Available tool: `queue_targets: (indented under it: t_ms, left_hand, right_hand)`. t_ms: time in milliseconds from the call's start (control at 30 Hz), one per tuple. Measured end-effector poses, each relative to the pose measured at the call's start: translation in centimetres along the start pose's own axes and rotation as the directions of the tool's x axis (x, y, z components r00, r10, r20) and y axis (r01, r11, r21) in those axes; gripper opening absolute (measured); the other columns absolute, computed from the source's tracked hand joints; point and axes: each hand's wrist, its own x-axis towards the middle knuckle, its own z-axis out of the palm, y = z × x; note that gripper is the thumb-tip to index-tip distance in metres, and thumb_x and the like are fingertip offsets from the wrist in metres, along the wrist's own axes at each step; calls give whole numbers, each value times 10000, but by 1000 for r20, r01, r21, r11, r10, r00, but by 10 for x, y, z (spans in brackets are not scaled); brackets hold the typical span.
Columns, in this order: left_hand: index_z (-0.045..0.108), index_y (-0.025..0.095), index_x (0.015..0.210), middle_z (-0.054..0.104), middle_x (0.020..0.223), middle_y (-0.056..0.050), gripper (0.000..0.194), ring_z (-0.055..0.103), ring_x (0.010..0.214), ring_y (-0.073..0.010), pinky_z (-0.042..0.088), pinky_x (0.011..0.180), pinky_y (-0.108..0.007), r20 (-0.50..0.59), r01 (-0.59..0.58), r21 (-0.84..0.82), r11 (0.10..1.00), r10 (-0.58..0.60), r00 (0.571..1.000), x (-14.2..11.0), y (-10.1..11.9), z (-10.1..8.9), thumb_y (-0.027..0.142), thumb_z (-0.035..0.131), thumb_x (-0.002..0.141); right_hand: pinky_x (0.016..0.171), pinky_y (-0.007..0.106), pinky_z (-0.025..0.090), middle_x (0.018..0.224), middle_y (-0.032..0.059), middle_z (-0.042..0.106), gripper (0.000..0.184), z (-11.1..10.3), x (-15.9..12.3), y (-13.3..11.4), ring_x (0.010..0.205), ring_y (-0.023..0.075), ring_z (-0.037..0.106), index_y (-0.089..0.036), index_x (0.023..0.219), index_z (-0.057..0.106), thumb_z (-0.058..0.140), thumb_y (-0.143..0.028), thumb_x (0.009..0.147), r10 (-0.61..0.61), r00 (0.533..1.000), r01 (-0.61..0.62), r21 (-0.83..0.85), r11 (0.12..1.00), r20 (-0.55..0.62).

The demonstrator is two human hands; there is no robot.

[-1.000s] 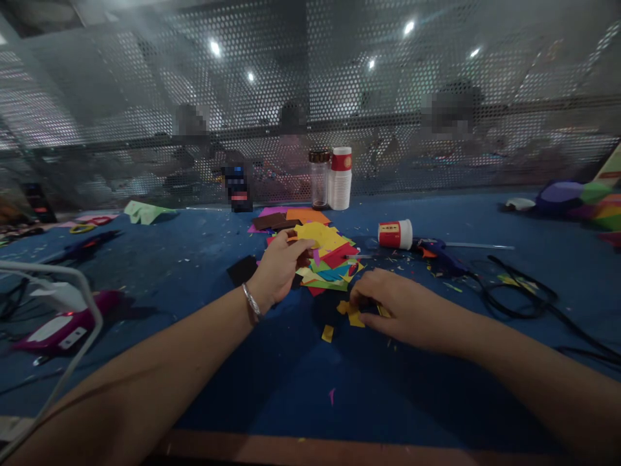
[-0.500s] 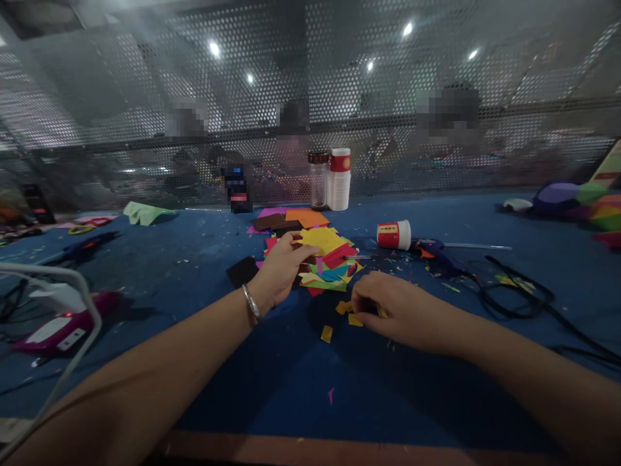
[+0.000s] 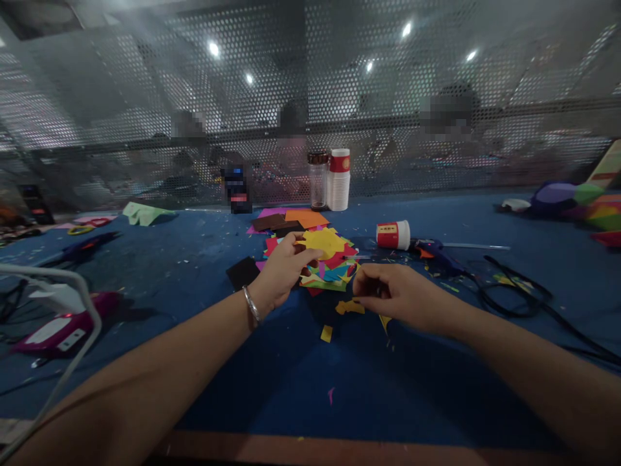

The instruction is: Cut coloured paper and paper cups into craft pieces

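My left hand [image 3: 286, 264], with a silver bangle at its wrist, has its thumb and fingers closed on the left edge of a yellow paper cut-out [image 3: 326, 243] with a jagged outline. The cut-out is over a pile of coloured paper [image 3: 334, 277] in red, blue, green and purple. To the right, my right hand [image 3: 395, 291] is curled above the blue table [image 3: 291, 382], thumb close to the fingertips. Whether something small is between them I cannot make out. Below it are yellow paper scraps [image 3: 350, 307], and a small yellow square [image 3: 326, 333] lies nearer me.
A red-and-white paper cup [image 3: 394, 235] lies on its side by a blue glue gun [image 3: 441, 255] with a black cord. Behind the pile stand a jar [image 3: 318, 184] and stacked cups [image 3: 339, 184] before a perforated screen. At left is a purple power strip [image 3: 68, 323].
My right hand has risen slightly, uncovering more of the yellow scraps beneath it. The yellow cut-out has shifted a little under my left hand, which stays nearly in place.
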Motion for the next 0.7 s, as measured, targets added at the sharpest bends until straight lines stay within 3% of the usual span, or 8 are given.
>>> queue_targets:
  t_ms: [133,333,567,700]
  left_hand:
    - [501,182,1046,647,821,-9,361,586,625,-100,402,525,-209,14,19,21,1000,-19,1000,-2,0,0,168,696,742]
    - [537,173,1072,651,812,-10,397,599,654,-110,413,545,-210,93,12,55,998,-17,996,-11,5,2,162,716,718]
    - [539,216,1083,665,855,-11,425,659,650,-127,531,636,-281,214,-18,43,999,8,977,-22,7,14,107,683,699]
    - [498,227,1041,666,891,-30,356,695,663,-159,556,596,-293,243,-9,71,997,-8,970,-32,8,20,148,664,736]
  right_hand:
    - [656,279,450,782,11,660,162,-5,1,3,704,157,592,-183,907,681,580,-155,783,35,999,-34,59,998,-19]
    - [701,310,478,820,19,692,130,-15,-3,2,752,178,629,-207,817,682,579,-284,801,-3,991,22,139,990,-134]
    - [651,300,464,771,25,693,192,-19,-7,-6,704,168,606,-197,804,712,705,-383,759,40,932,65,276,959,-360]
    - [694,312,475,807,28,701,228,-12,-6,-7,748,174,611,-200,820,720,735,-418,756,95,914,92,430,898,-394]
